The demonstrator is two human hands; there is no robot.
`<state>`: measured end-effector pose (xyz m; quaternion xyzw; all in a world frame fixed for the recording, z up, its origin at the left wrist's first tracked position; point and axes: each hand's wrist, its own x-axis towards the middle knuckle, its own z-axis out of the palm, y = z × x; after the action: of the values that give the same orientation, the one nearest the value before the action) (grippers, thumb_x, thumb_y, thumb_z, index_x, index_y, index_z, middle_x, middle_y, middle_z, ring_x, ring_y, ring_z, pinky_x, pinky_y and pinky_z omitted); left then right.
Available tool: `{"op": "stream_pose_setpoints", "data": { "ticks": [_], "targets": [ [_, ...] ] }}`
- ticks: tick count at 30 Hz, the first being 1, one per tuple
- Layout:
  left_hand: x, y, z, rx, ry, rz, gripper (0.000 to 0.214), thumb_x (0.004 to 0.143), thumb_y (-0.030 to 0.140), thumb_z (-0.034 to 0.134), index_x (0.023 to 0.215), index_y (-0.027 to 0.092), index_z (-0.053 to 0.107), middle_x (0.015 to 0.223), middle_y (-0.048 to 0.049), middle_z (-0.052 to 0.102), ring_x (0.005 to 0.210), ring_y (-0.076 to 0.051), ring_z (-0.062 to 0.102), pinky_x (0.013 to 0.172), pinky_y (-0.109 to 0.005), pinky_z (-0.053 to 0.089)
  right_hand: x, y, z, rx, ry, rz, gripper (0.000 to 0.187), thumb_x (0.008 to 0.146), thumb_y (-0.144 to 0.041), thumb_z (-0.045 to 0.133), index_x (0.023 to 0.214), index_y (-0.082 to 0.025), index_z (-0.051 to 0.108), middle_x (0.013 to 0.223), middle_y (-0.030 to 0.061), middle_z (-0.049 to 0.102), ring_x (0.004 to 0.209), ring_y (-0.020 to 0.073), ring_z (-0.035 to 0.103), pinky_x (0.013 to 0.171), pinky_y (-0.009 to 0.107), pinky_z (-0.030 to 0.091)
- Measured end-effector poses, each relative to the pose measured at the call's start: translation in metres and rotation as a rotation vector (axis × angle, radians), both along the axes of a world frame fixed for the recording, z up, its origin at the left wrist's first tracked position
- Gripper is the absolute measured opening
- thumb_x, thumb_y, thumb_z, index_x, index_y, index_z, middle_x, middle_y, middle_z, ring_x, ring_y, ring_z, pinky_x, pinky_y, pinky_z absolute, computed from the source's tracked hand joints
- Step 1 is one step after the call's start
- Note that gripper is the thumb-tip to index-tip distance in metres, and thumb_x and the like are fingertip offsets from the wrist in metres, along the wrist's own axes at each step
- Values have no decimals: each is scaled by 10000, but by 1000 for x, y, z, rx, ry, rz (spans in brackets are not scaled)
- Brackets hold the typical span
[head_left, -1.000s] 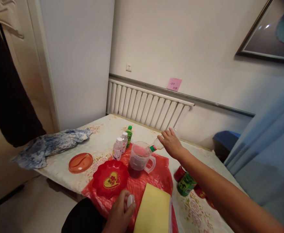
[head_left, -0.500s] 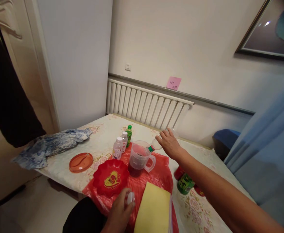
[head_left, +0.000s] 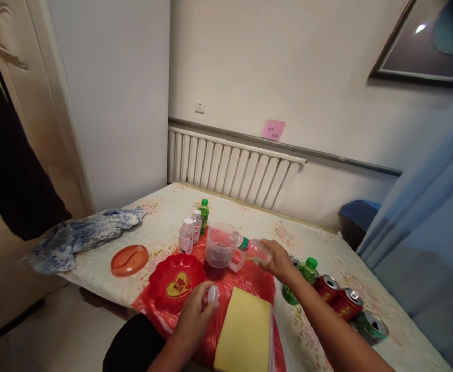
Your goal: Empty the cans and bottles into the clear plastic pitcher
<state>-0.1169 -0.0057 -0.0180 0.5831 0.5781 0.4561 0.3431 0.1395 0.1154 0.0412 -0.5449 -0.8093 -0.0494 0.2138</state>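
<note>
My right hand [head_left: 278, 258] is closed round a clear plastic bottle [head_left: 260, 252] with a green band at its neck. The bottle lies nearly level, its mouth at the rim of a clear measuring jug [head_left: 215, 256] that has dark liquid in its bottom. Between the thumb and fingers of my left hand [head_left: 195, 312] is a white bottle cap [head_left: 213, 294], above the red plastic sheet [head_left: 245, 279]. Left of the jug sits a red scalloped plate [head_left: 160, 279] with a yellow heart print. A yellow notebook [head_left: 245, 328] lies in front of the jug.
Two white-capped bottles [head_left: 186, 238] and a green-capped bottle [head_left: 203, 216] stand behind the plate. An orange lid [head_left: 129, 260] and a blue-white cloth [head_left: 90, 235] lie at the left. Several cans [head_left: 346, 304] and a green bottle [head_left: 307, 270] stand beside my right forearm.
My right hand has come lower and nearer, bringing the bottle from a steep tilt to almost level. My left hand has risen slightly with the cap. More cans show at the right.
</note>
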Motion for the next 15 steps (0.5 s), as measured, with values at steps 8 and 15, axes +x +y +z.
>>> {"op": "stream_pose_setpoints", "data": {
  "ticks": [8,15],
  "targets": [
    [16,10,28,81,39,-48,385,716,309,515,1060,164,615,926,-55,642,775,-195,567,744,-320,452,3,-71,-60,-176,369,191,592,624,-149,678,1206,-163,569,1166,122,619,1078,283,578,952,430,458],
    [23,8,27,151,121,-153,307,752,224,510,1031,171,626,938,-58,652,815,-201,588,766,-326,471,-1,-97,-50,-239,385,243,449,636,-103,613,1076,-194,608,1020,78,646,960,253,593,856,376,486]
  ]
}}
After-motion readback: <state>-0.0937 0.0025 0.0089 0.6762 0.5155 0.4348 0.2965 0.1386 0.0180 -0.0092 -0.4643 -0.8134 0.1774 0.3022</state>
